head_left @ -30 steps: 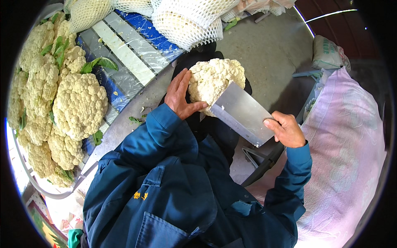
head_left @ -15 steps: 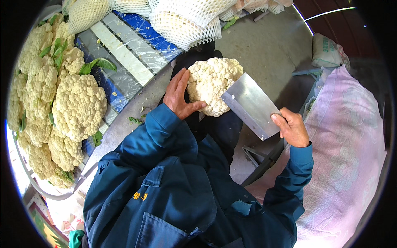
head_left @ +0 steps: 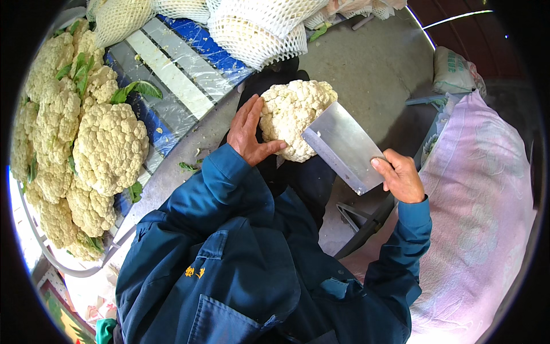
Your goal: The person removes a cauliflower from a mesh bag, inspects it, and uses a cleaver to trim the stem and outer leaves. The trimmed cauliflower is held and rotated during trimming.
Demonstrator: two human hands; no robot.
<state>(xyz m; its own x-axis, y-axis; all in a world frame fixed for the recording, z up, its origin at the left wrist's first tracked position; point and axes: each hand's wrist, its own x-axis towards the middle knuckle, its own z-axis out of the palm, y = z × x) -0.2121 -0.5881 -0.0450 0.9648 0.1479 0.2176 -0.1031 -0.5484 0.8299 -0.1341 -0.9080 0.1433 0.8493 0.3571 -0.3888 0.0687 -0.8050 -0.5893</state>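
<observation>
- The left hand (head_left: 250, 133) clasps the cauliflower (head_left: 295, 117) on its left side, thumb underneath.
- The right hand (head_left: 400, 176) is wrapped round the cleaver (head_left: 342, 147), whose blade slants up-left from it and touches the cauliflower's right side.

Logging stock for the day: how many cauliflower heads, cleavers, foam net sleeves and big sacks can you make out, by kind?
Cauliflower held in left hand: 1
Cauliflower heads piled at left, some overlapping: about 9
Cleaver in right hand: 1
White foam net sleeves: at least 3
Sacks: 2
Total: about 16
</observation>
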